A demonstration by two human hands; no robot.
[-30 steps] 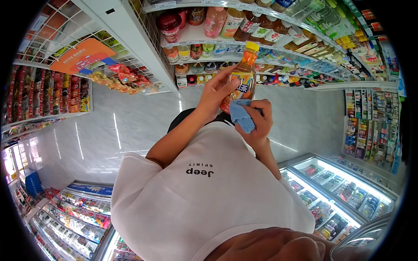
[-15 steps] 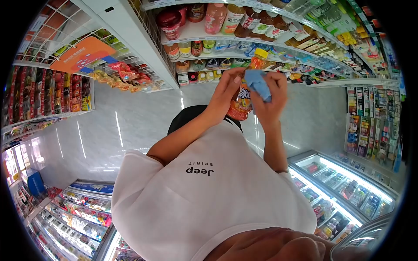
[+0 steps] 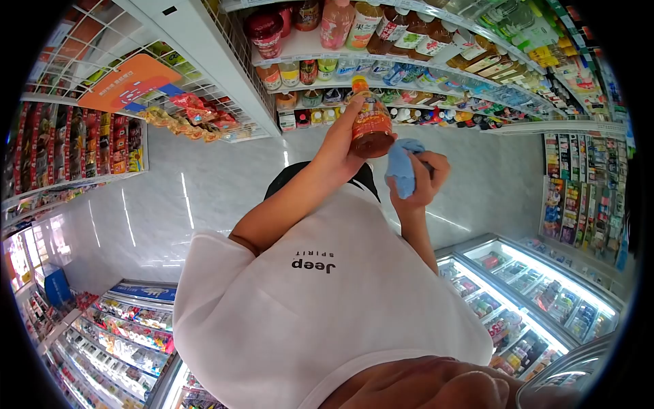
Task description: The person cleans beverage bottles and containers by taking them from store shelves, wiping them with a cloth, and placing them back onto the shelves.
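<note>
My left hand (image 3: 335, 148) is wrapped round a drink bottle (image 3: 372, 123) with a yellow-orange cap, an orange label and reddish-brown contents. The bottle is tilted, its cap toward the shelves and its base toward me. To the right, my right hand (image 3: 428, 183) is closed on a crumpled light-blue cloth (image 3: 403, 169). The cloth hangs just below the bottle's base, and a small gap seems to separate them. Part of the bottle's left side is hidden behind my left fingers.
Ahead stands a curved drinks shelf (image 3: 300, 49) with several rows of bottles. A wire rack (image 3: 82, 61) with snack packets is on the left. Lit glass-topped coolers (image 3: 524, 293) are behind to the right, with more shelves (image 3: 582, 191) at far right. Grey floor (image 3: 225, 170) lies below.
My right hand has drawn the cloth off the bottle's upper part and moved down. The left hand has shifted the bottle left and up, turning its base more toward me.
</note>
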